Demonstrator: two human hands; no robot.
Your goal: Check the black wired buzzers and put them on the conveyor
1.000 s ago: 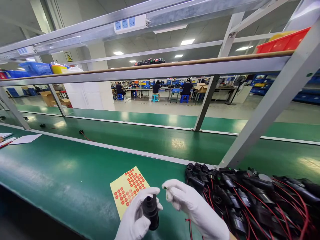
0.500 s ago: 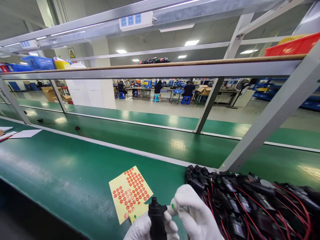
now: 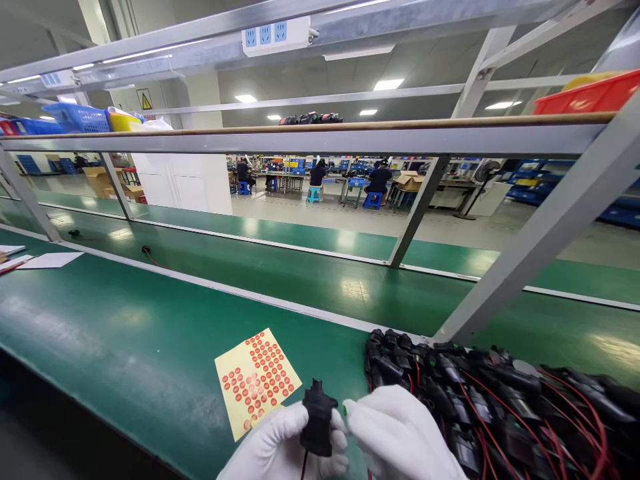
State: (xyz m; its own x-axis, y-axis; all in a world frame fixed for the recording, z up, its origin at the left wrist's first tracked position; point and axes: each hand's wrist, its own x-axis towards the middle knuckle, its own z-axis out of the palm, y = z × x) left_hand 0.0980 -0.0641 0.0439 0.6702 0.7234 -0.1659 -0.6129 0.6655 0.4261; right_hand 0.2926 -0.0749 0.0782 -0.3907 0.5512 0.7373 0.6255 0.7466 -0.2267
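My left hand (image 3: 287, 443), in a white glove, is closed around a small black pump (image 3: 318, 420) with a stub nozzle at its top and a dark lead hanging below. Close to its right side, my right hand (image 3: 400, 433), also gloved, pinches a small round green sticker (image 3: 345, 409) at the fingertips. A narrow gap shows between the sticker and the pump. Behind my left hand lies a pale yellow sheet (image 3: 257, 377) of round red stickers, its lower right corner partly covered.
Many black pumps (image 3: 480, 400) with red wires are heaped at the right. A slanted grey post (image 3: 530, 233) rises behind them. Across the green bench (image 3: 125, 320) runs a raised pale strip. White papers (image 3: 50, 260) lie far left; an overhead shelf holds a red bin (image 3: 585, 93).
The pump has turned and tilted in my left hand, so its side and lead now show. My right hand has rotated, with its back more toward me, still pinching the green sticker.
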